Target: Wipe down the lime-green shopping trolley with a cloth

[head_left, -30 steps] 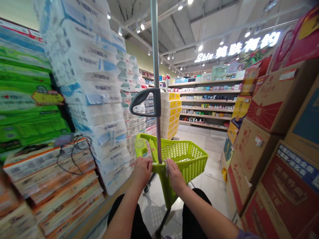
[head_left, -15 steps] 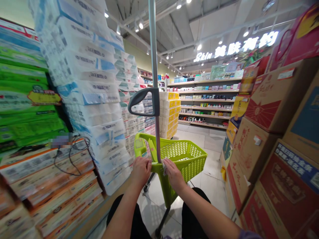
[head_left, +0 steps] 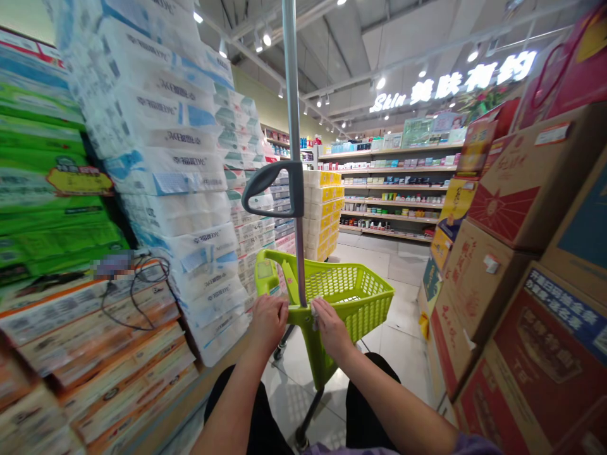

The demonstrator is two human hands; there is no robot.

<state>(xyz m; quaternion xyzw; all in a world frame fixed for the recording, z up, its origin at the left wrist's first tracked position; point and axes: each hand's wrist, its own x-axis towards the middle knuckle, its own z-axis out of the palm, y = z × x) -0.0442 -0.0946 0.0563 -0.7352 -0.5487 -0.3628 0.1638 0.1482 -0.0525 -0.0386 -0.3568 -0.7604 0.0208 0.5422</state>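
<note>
Left hand (head_left: 269,322) grips cart (head_left: 315,354) rim, likely steadying it.
Right hand (head_left: 332,328) pinches white wipe (head_left: 315,315) against rim.

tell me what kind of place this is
Probably a shop: products line the long shelves, packs are piled in a tall stack on the left, and a green shopping cart with a basket stands in the aisle.

The basket (head_left: 363,297) is lime green, its sides latticed; the handle (head_left: 296,189) dark grey.
</note>
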